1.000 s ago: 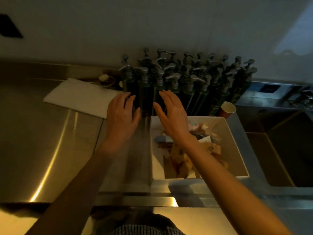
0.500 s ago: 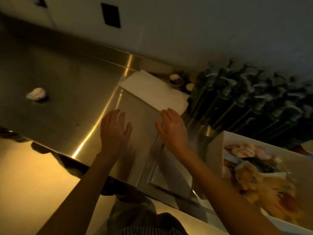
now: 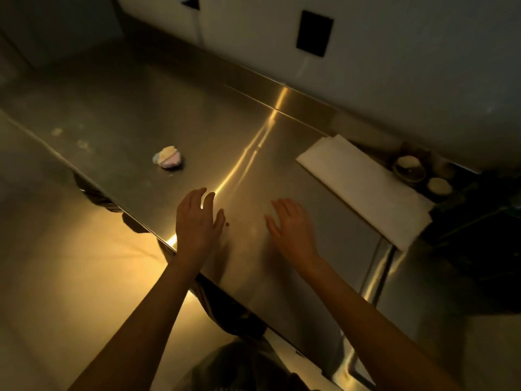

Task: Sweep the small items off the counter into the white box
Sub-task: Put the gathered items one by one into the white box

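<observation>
A small pale pink, blue and yellow lump [image 3: 168, 160] lies on the steel counter [image 3: 127, 114], up and to the left of my hands. Two faint pale specks [image 3: 56, 131] lie further left near the counter's front edge. A tiny dark crumb [image 3: 227, 224] sits just right of my left thumb. My left hand [image 3: 197, 221] hovers flat over the counter near its front edge, fingers spread, holding nothing. My right hand [image 3: 291, 228] is flat and open beside it, also holding nothing. The white box is out of view.
A folded white cloth [image 3: 363, 187] lies on the counter to the right. Behind it stand a small dark dish [image 3: 408, 167] and a round pale lid [image 3: 439, 185]. A wall with a dark outlet plate [image 3: 314, 33] backs the counter. The dark right edge hides other things.
My view has swung left, away from the white box and pump bottles, which have left the frame. Both hands have moved left along the counter, still flat and open.
</observation>
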`<state>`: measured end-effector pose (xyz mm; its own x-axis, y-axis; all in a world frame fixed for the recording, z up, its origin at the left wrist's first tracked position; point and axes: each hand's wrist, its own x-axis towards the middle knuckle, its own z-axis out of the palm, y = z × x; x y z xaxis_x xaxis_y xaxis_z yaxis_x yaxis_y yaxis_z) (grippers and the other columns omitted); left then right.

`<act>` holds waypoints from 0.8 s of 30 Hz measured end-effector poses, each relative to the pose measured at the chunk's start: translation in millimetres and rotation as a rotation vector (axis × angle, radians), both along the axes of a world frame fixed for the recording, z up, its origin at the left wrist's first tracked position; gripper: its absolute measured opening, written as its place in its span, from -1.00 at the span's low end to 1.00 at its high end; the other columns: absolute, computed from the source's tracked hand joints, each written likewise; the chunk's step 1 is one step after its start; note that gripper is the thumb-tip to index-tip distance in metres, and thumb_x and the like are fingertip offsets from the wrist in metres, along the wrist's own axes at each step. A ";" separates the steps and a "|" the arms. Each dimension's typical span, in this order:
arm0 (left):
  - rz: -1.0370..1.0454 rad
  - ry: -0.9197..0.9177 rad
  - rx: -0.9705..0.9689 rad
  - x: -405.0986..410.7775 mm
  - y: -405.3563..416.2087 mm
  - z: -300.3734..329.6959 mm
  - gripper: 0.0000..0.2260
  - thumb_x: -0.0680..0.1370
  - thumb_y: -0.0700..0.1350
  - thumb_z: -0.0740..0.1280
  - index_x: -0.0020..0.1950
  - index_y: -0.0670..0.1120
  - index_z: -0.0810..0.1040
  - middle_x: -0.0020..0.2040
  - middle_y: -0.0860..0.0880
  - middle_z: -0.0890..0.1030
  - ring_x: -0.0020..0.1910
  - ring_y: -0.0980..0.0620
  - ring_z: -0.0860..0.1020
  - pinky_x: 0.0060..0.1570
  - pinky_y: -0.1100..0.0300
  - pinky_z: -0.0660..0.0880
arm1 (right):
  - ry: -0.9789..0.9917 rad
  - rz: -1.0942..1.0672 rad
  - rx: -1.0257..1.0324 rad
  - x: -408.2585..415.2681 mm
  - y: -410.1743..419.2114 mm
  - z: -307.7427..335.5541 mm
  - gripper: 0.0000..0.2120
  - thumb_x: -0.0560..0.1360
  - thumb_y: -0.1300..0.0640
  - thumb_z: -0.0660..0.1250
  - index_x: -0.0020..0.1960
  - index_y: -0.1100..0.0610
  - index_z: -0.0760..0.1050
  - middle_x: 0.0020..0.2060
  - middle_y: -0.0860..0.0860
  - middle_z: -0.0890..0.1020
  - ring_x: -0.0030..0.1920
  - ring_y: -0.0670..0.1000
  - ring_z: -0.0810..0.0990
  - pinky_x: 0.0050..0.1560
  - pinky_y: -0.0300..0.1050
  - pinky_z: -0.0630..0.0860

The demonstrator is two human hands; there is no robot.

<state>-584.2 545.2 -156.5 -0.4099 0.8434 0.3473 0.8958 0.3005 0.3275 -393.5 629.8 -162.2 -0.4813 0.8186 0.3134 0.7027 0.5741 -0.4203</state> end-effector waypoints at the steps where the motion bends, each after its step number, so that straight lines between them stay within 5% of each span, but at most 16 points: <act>1: 0.011 -0.002 -0.001 -13.1 2.9 -1.2 -0.65 0.50 -0.08 0.35 0.24 -0.20 0.51 0.23 -0.22 0.51 0.22 -0.24 0.46 0.18 -0.13 0.41 | 0.007 0.011 0.003 -13.0 4.0 -1.5 -0.58 0.52 -0.03 0.15 0.15 0.23 0.56 0.07 0.20 0.62 0.12 0.22 0.57 0.21 0.08 0.45; 13: 0.148 -0.030 -0.056 -133.1 51.9 -20.4 -0.63 0.47 -0.09 0.36 0.24 -0.20 0.47 0.22 -0.23 0.50 0.16 -0.24 0.47 0.05 -0.08 0.44 | -0.036 0.107 -0.033 -124.8 56.5 -8.3 -0.60 0.52 -0.03 0.16 0.16 0.23 0.55 0.07 0.18 0.61 0.12 0.20 0.55 0.20 0.07 0.47; 24: 0.215 -0.116 -0.204 -191.3 112.7 -40.1 -0.41 0.47 0.11 0.37 0.37 -0.19 0.35 0.38 -0.26 0.35 0.33 -0.25 0.32 0.26 -0.06 0.29 | -0.057 0.131 -0.041 -169.5 96.2 -13.3 -0.59 0.52 -0.03 0.17 0.19 0.22 0.53 0.11 0.17 0.60 0.16 0.21 0.54 0.22 0.10 0.46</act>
<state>-775.5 658.0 -196.7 -0.6131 0.7807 0.1206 0.7650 0.5486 0.3374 -563.0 726.0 -175.5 -0.6012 0.7591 0.2499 0.6461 0.6457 -0.4071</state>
